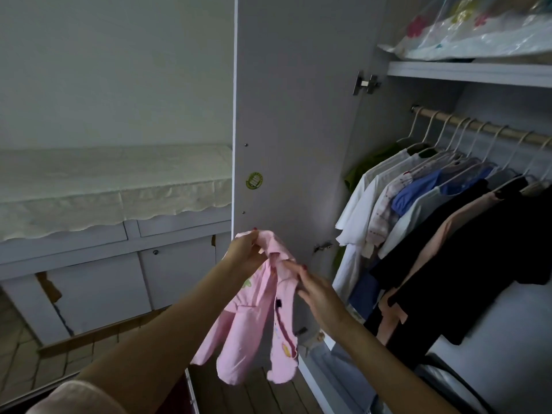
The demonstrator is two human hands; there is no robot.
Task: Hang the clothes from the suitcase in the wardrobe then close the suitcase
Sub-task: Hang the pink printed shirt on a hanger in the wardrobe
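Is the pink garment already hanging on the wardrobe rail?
No, the pink garment hangs from the left hand in front of the open wardrobe door, with the right hand touching it, away from the rail.

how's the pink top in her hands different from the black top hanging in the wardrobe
The pink top is held up in front of the open door by the left hand, with the right hand touching its collar; the black top hangs on the rail. The pink top looks small and has no hanger visible; the black top looks much larger. Both hang limp.
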